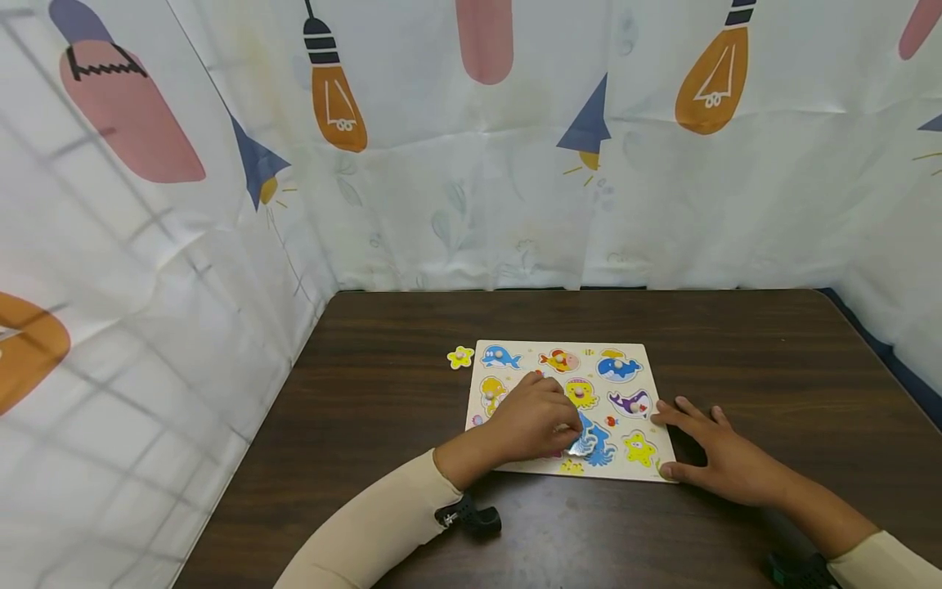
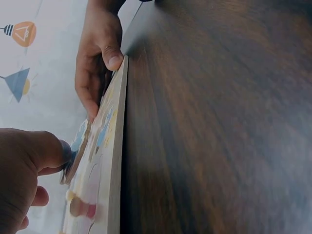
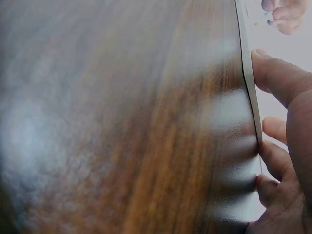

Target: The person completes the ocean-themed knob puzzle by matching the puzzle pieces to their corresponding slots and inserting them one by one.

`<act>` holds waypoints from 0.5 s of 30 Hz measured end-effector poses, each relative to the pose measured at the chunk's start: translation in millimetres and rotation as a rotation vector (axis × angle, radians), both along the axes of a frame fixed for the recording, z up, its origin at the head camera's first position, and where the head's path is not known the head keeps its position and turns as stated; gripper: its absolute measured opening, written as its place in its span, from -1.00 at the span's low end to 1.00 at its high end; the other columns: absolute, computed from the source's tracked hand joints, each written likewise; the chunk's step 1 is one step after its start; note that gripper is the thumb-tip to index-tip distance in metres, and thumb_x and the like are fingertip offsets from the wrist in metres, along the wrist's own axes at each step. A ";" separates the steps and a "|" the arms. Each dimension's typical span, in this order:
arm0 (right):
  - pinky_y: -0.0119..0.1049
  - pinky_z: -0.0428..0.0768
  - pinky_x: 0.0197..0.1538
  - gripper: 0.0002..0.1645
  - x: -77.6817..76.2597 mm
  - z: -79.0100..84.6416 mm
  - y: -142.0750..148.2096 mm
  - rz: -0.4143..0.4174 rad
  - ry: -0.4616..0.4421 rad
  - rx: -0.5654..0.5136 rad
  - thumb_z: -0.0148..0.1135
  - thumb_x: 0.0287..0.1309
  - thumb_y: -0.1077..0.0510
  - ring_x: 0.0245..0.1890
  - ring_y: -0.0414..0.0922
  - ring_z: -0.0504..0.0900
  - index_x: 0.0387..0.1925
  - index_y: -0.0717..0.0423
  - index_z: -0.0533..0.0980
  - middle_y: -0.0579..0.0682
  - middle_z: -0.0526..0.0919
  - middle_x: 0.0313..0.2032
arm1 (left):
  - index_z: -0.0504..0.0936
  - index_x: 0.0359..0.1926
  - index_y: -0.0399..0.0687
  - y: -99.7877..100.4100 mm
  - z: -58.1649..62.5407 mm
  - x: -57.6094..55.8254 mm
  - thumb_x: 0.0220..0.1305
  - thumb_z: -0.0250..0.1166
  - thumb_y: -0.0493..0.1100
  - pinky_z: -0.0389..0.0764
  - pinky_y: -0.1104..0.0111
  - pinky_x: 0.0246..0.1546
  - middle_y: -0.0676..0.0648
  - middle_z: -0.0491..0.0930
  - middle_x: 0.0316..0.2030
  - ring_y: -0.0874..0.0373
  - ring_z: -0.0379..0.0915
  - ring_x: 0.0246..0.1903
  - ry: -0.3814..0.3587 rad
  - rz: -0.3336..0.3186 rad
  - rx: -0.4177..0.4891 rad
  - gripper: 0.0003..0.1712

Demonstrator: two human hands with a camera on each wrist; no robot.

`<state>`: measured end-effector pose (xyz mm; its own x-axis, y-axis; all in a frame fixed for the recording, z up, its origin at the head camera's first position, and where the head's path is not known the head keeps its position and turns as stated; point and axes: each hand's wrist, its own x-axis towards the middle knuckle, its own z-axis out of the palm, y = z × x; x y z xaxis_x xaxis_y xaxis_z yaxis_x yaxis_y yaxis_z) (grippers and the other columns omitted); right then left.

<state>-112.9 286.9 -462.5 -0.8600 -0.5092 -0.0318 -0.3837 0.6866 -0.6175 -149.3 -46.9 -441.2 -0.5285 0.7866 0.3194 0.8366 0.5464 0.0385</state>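
Note:
A wooden knob puzzle board (image 1: 515, 345) with sea-animal pictures lies on the table. My left hand (image 1: 533, 417) is over its lower middle and pinches a blue puzzle piece (image 2: 77, 157) by its knob. The piece is tilted, just above or touching the board beside a blue printed shape (image 1: 602, 448); its full outline is partly hidden by the fingers. My right hand (image 1: 724, 458) rests at the board's right edge, fingers spread, with the thumb (image 3: 278, 75) on the lower right corner.
A yellow star piece (image 1: 460, 357) lies on the table off the board's upper left corner. Several knobbed pieces, such as a whale (image 1: 618, 370) and a yellow starfish (image 1: 639, 448), are on the board. Behind the dark wooden table (image 1: 397, 327) hangs a patterned white curtain (image 1: 471, 204).

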 end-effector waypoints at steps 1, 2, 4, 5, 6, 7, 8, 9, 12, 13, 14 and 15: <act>0.36 -0.37 0.43 -0.04 0.1 0.1 0.0 -0.001 -0.001 -0.002 0.42 0.14 -0.30 0.50 0.39 0.01 0.46 0.02 0.35 0.25 0.19 0.51 | 0.82 -0.28 0.35 1.2 -0.5 0.3 0.31 0.38 -0.01 0.32 0.34 -0.05 0.38 0.69 -0.29 0.33 0.42 -0.17 -0.001 -0.003 0.000 -0.90; 0.36 -0.37 0.43 -0.04 0.2 -0.1 -0.1 0.001 -0.002 -0.002 0.42 0.14 -0.30 0.50 0.39 0.01 0.45 0.02 0.35 0.25 0.19 0.51 | 0.82 -0.28 0.35 2.4 -1.0 0.6 0.31 0.38 0.00 0.31 0.35 -0.07 0.39 0.69 -0.29 0.33 0.42 -0.17 -0.001 -0.005 -0.002 -0.90; 0.36 -0.37 0.43 -0.04 0.2 -0.3 -0.2 -0.001 -0.004 -0.004 0.42 0.14 -0.30 0.50 0.40 0.01 0.46 0.02 0.35 0.25 0.19 0.52 | 0.82 -0.28 0.35 4.8 -2.1 1.0 0.31 0.38 0.00 0.31 0.35 -0.09 0.38 0.69 -0.30 0.32 0.42 -0.18 -0.004 -0.008 -0.001 -0.91; 0.36 -0.37 0.43 -0.03 0.1 -0.4 -0.2 -0.003 -0.005 -0.003 0.42 0.14 -0.30 0.50 0.40 0.01 0.46 0.01 0.35 0.26 0.19 0.52 | 0.82 -0.28 0.35 5.9 -2.8 1.1 0.32 0.38 0.00 0.30 0.36 -0.09 0.38 0.69 -0.30 0.32 0.41 -0.18 -0.006 -0.008 -0.001 -0.91; 0.36 -0.37 0.43 -0.03 0.0 -0.4 -0.3 -0.005 -0.009 -0.002 0.42 0.14 -0.30 0.50 0.40 0.01 0.46 0.01 0.34 0.26 0.18 0.52 | 0.82 -0.29 0.35 7.0 -3.1 1.4 0.31 0.39 0.01 0.31 0.36 -0.09 0.38 0.69 -0.30 0.32 0.42 -0.18 -0.008 -0.008 -0.001 -0.91; 0.36 -0.37 0.43 -0.02 0.0 -0.5 -0.4 -0.007 -0.011 0.000 0.42 0.13 -0.31 0.50 0.40 0.01 0.47 0.01 0.34 0.26 0.18 0.52 | 0.82 -0.29 0.35 8.2 -3.9 1.4 0.31 0.39 0.01 0.31 0.36 -0.09 0.38 0.69 -0.30 0.32 0.42 -0.18 -0.007 -0.007 -0.002 -0.91; 0.36 -0.37 0.43 -0.01 -0.1 -0.6 -0.5 -0.008 -0.012 0.002 0.42 0.13 -0.31 0.50 0.40 0.01 0.47 0.01 0.34 0.27 0.18 0.52 | 0.82 -0.29 0.35 9.4 -4.8 1.5 0.31 0.38 0.01 0.31 0.37 -0.09 0.38 0.69 -0.31 0.32 0.42 -0.18 -0.005 -0.007 -0.004 -0.91; 0.36 -0.37 0.42 -0.01 -0.2 -0.7 -0.6 -0.010 -0.014 0.004 0.42 0.13 -0.31 0.50 0.40 0.01 0.47 0.01 0.33 0.27 0.18 0.52 | 0.82 -0.29 0.35 10.5 -5.5 1.6 0.31 0.38 0.01 0.32 0.36 -0.09 0.38 0.69 -0.31 0.32 0.42 -0.17 -0.004 -0.006 -0.005 -0.91; 0.36 -0.37 0.42 0.00 -0.2 -0.5 -0.7 -0.013 -0.017 0.006 0.42 0.12 -0.32 0.50 0.40 0.01 0.47 0.01 0.33 0.26 0.18 0.52 | 0.82 -0.29 0.36 13.5 -6.4 2.5 0.31 0.37 0.01 0.33 0.37 -0.08 0.40 0.69 -0.32 0.33 0.43 -0.16 0.004 0.001 -0.012 -0.90; 0.36 -0.37 0.43 0.00 -0.2 -0.6 -0.6 -0.013 -0.016 0.007 0.42 0.12 -0.32 0.50 0.40 0.01 0.47 0.01 0.33 0.26 0.18 0.52 | 0.82 -0.29 0.36 14.4 -7.0 2.6 0.31 0.37 0.01 0.32 0.37 -0.08 0.40 0.68 -0.32 0.33 0.43 -0.16 0.005 0.004 -0.014 -0.89; 0.36 -0.36 0.42 0.00 -0.1 -0.4 -0.5 -0.013 -0.016 0.006 0.42 0.13 -0.32 0.50 0.39 0.00 0.47 0.01 0.33 0.26 0.18 0.52 | 0.82 -0.29 0.36 15.2 -7.1 3.0 0.31 0.37 0.02 0.32 0.37 -0.08 0.40 0.68 -0.32 0.34 0.43 -0.16 0.002 0.006 -0.015 -0.90; 0.36 -0.36 0.42 -0.01 -0.1 -0.5 -0.4 -0.012 -0.016 0.004 0.42 0.13 -0.32 0.50 0.39 0.00 0.47 0.01 0.33 0.25 0.18 0.52 | 0.82 -0.28 0.36 15.8 -7.0 3.2 0.30 0.37 0.03 0.32 0.37 -0.07 0.40 0.68 -0.32 0.34 0.43 -0.15 -0.003 0.008 -0.015 -0.90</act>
<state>-112.9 286.4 -463.0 -0.8654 -0.4988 -0.0477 -0.3655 0.6935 -0.6209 -146.1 -31.1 -448.2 -0.5358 0.7869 0.3061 0.8319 0.5539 0.0323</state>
